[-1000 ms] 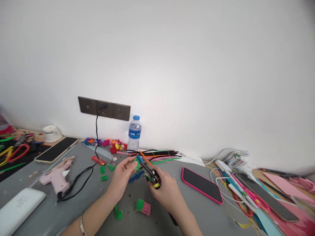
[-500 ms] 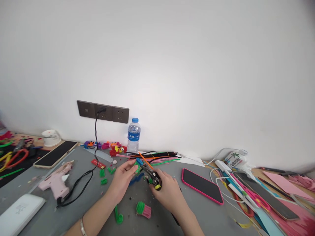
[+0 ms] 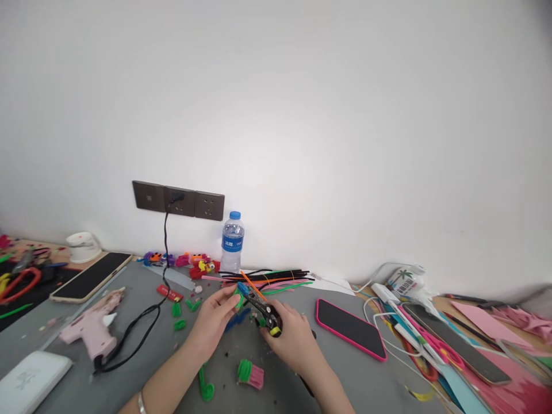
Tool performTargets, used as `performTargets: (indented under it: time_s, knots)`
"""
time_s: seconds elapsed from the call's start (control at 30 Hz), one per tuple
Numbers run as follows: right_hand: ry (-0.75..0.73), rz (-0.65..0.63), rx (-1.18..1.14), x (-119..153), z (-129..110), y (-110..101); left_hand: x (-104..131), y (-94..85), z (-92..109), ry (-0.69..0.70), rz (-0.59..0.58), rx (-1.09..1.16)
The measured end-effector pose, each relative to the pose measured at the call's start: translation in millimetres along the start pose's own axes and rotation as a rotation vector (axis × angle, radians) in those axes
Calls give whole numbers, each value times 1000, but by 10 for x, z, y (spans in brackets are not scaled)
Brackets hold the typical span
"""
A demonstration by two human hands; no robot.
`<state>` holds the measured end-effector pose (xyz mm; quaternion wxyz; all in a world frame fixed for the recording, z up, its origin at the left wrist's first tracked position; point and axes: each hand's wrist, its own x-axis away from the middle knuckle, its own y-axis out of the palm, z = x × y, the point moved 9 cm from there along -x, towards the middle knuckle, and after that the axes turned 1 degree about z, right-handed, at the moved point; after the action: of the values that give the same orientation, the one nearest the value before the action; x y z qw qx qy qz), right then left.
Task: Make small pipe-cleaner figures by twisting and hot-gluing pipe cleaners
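Note:
Between its fingertips my left hand (image 3: pixel 218 316) pinches a small green and blue fuzzy pipe-cleaner piece (image 3: pixel 240 296). My right hand (image 3: pixel 291 333) is wrapped round a pair of black-handled pliers (image 3: pixel 264 308), whose jaws point up and left and meet the blue end of that piece. Whether the jaws are closed on it I cannot tell. Below the hands lie a green and pink pipe-cleaner bundle (image 3: pixel 250 374) and a green strip with a curled end (image 3: pixel 207 390). Dark blue fuzzy pieces (image 3: pixel 235 320) rest on the mat between the hands.
Behind the hands are a pipe-cleaner bundle (image 3: pixel 280 279) and a water bottle (image 3: pixel 232 244). A pink glue gun (image 3: pixel 92 330) with a black cord lies left, near a phone (image 3: pixel 92 276) and a white box (image 3: pixel 34 382). A pink-cased phone (image 3: pixel 350 329) and tangled white cables (image 3: pixel 379 322) are right.
The view has shifted slightly, so the table things sit a little further left and lower. Both hands keep their hold, the pliers' jaws still at the blue end.

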<state>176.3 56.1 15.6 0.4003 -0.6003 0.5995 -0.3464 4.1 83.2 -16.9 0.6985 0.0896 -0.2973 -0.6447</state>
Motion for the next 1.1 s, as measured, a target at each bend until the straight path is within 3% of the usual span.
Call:
performTargets:
  time_s: [0.83,1.1]
  knots:
    - [-6,-45,-59,4,27,8,26,1,-26,-75,26,16]
    - [-22,-52,-76,-3,-5,-32,-24,5,-67,-63,-13,54]
